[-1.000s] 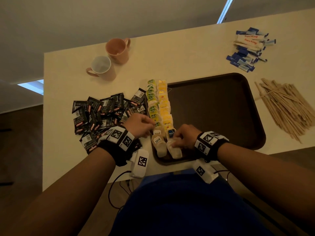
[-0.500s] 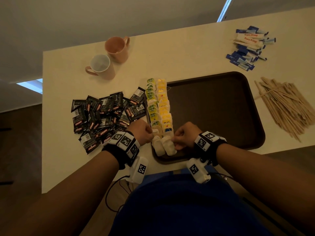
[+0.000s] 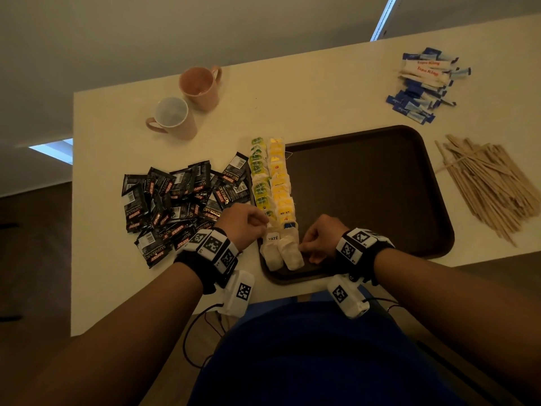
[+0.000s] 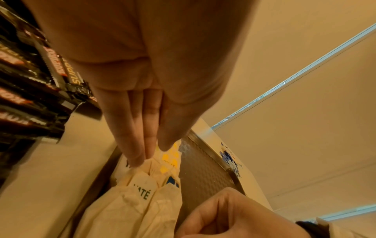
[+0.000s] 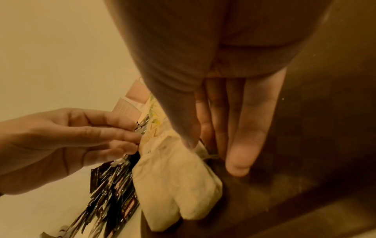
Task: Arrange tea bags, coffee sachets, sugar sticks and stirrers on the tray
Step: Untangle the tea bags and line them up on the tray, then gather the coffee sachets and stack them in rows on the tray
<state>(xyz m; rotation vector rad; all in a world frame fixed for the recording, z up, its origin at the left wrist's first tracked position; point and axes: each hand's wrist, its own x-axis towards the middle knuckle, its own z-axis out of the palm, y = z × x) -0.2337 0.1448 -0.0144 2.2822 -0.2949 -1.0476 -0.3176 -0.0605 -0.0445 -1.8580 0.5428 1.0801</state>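
Sitting on the desk (image 3: 307,92), tray (image 3: 380,200) has tea bags (image 3: 270,183) in two rows along its left edge. Sachets (image 3: 175,206) left, stirrers (image 3: 491,183) and sugar sticks (image 3: 424,83) right. Left hand (image 3: 244,225) pinches a bag; right hand (image 3: 320,240), fingers curled, touches the nearest bags.

Sugar sticks (image 3: 426,83) print mostly illegible

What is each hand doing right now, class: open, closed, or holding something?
Left hand: fingertips pinch a tea bag on the tray.
Right hand: fingers touch the neighbouring tea bag; grip cannot be told.
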